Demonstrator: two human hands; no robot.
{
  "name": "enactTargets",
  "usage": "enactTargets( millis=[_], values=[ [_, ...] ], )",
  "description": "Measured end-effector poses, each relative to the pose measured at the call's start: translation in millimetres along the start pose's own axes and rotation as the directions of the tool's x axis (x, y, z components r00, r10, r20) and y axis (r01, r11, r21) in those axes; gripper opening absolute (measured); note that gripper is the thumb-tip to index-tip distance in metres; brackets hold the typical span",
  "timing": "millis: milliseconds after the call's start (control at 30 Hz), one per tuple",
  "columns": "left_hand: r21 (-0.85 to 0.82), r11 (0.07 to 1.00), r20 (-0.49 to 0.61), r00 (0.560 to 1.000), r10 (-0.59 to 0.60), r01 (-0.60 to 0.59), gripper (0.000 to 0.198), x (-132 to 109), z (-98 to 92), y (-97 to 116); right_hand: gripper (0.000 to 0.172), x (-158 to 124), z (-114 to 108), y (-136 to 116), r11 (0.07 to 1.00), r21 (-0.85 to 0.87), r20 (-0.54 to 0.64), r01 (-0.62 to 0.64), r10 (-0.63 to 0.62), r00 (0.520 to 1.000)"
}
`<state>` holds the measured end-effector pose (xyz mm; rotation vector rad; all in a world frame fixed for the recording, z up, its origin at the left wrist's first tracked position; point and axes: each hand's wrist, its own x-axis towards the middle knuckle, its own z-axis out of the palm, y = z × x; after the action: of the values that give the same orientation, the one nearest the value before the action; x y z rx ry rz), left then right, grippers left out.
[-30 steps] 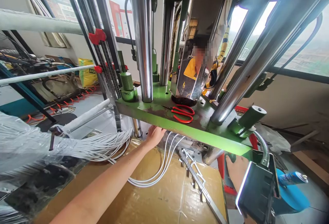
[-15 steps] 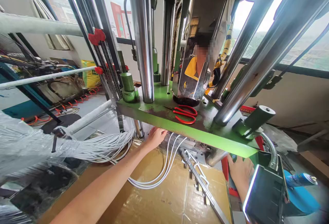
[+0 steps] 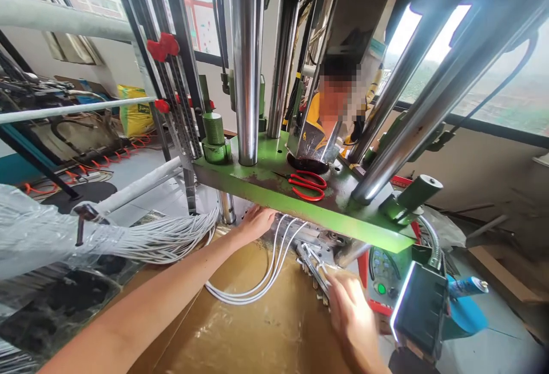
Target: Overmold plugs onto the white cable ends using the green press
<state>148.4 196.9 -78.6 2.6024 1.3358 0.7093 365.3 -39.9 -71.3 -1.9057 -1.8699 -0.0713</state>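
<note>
White cables point(image 3: 251, 288) lie in long loops on the desk point(image 3: 266, 339), running from a film-wrapped bundle point(image 3: 146, 242) to a metal fixture point(image 3: 317, 241) beneath the green plate point(image 3: 266, 194). Each cable appears thin, light and flexible, yet springy enough to hold its curve. Take hold of a single cable close to the fixture, where it has the least room to swing. The film may prove slippery; support the bundle from below, not by the wrap.

My left grip point(image 3: 255, 222) is spread, palm down, under the front edge of the plate and just beside the cable ends. It pinches nothing visible. My right grip point(image 3: 349, 319) is blurred, its fingers curled, next to the fixture's long metal bar point(image 3: 312, 268); I cannot tell whether it is pressed on the bar or only near it. The fixture looks stiff and fairly heavy, so the bar should offer the firmer hold. Red scissors point(image 3: 306, 186) lie on top of the plate, above both grips. A control panel point(image 3: 381, 274) stands to the right of the bar.
</note>
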Motion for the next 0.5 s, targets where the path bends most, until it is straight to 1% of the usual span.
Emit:
enactTargets(
  millis=[33, 67, 100, 167, 233, 267, 333, 500],
  values=[
    [-0.001, 1.0, -0.006, 1.0, -0.002, 0.002, 0.025, -0.1, -2.4, 2.0, 0.043, 14.9, 6.1, -9.4, 0.998, -0.057, 0.043, 0.015, -0.013, 0.999],
    [0.0, 1.0, -0.013, 1.0, -0.004, 0.004, 0.026, -0.4, -4.5, 4.4, 0.05, 33.4, 12.3, -16.2, 0.992, -0.126, 0.075, 0.007, 0.002, 0.997],
    [0.002, 1.0, -0.018, 1.0, -0.003, 0.003, 0.027, -0.7, -6.1, 7.1, 0.055, 53.5, 18.3, -20.3, 0.988, -0.153, 0.078, -0.003, 0.015, 0.997],
    [0.002, 1.0, -0.012, 1.0, 0.028, -0.028, 0.029, -1.2, -7.9, 12.8, 0.058, 91.1, 28.7, -22.0, 0.981, -0.192, 0.092, -0.018, 0.036, 0.995],
    [-0.011, 0.995, 0.012, 0.995, 0.095, -0.095, 0.03, -0.6, -8.4, 17.2, 0.056, 117.0, 36.5, -19.3, 0.978, -0.207, 0.106, -0.019, 0.042, 0.994],
    [-0.018, 0.991, 0.028, 0.991, 0.131, -0.131, 0.032, 0.3, -8.4, 18.4, 0.055, 124.5, 39.3, -17.8, 0.976, -0.216, 0.112, -0.017, 0.042, 0.993],
    [-0.029, 0.981, 0.059, 0.98, 0.191, -0.19, 0.034, 2.7, -9.0, 18.8, 0.053, 130.9, 42.7, -15.9, 0.973, -0.231, 0.121, -0.011, 0.04, 0.992],
    [-0.049, 0.965, 0.121, 0.957, 0.262, -0.258, 0.037, 4.8, -11.9, 12.9, 0.055, 131.1, 45.5, -16.7, 0.97, -0.241, 0.155, 0.033, 0.005, 0.988]
  ],
)
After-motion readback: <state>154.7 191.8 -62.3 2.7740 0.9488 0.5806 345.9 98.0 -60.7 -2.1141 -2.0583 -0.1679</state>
